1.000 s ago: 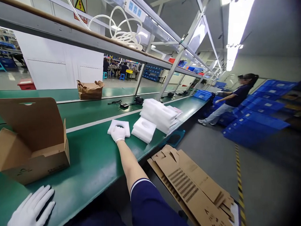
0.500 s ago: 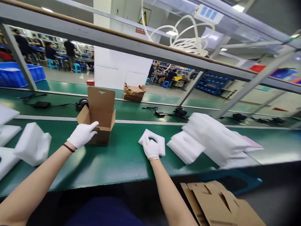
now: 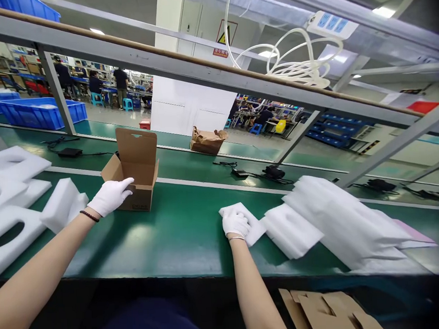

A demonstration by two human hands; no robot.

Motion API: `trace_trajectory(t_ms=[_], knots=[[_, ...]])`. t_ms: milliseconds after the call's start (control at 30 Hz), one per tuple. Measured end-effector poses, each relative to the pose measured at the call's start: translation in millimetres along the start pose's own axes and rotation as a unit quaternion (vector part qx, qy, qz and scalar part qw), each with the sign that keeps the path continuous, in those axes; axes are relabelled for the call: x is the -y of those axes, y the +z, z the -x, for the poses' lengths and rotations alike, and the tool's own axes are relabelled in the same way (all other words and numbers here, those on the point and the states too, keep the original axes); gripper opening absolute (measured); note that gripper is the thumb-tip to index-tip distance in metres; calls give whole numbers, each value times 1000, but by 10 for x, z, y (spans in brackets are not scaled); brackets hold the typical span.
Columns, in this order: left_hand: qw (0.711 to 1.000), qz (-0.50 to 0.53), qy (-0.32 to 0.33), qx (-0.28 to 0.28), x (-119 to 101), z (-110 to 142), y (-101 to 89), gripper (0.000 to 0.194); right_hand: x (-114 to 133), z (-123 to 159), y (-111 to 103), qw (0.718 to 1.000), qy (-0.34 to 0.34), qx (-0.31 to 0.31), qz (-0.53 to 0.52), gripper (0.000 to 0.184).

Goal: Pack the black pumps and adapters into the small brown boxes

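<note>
My left hand, in a white glove, is at the front left of an open brown cardboard box. Its thumb and fingers hold the box by the wall. The box stands upright on the green table with its tall back flap raised and its side flaps spread. My right hand, gloved too, has curled fingers on a flat white foam piece lying on the table. The hand covers part of that piece. Just right of it lies a second foam block. A notched foam block rests beside my left wrist.
White foam pieces with cut-outs lie at the left. A stack of white sheets fills the right. Black adapters with cables and a crumpled paper bag sit farther back. Flattened cardboard boxes are below the front edge.
The view has shifted. My left hand and the box have moved left, nearer the notched foam block. My right fingers have curled over the foam piece, whose hole is now hidden.
</note>
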State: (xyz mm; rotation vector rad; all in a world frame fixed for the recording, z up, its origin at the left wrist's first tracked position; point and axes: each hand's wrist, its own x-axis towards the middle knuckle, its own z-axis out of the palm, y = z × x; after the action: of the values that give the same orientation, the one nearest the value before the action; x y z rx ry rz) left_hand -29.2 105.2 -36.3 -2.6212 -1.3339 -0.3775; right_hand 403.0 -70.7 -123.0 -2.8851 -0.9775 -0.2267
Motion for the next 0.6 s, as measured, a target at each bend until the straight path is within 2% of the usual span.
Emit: trace_trajectory(t_ms=[100, 167, 233, 300, 400, 500, 600], knots=[[1000, 2, 0, 3, -18, 11, -24, 45, 98, -215, -139, 1000, 7, -8, -14, 57], [1000, 9, 2, 1, -47, 21, -43, 45, 264, -460, -217, 999, -27, -7, -33, 59], [1000, 18, 5, -6, -72, 37, -38, 44, 489, -782, -251, 996, -62, 28, -62, 56], [999, 28, 6, -21, -78, 53, 8, 44, 722, -1159, -234, 990, -72, 83, -92, 51], [997, 51, 8, -58, -47, 66, 132, 44, 983, -1755, -138, 982, -38, 136, -122, 45], [991, 69, 16, -111, -5, 80, 260, 43, 1109, -2292, -27, 979, 13, 142, -147, 42], [989, 81, 4, -127, 55, 141, 420, 38, 1148, -2687, 36, 973, 19, 122, -196, 40]])
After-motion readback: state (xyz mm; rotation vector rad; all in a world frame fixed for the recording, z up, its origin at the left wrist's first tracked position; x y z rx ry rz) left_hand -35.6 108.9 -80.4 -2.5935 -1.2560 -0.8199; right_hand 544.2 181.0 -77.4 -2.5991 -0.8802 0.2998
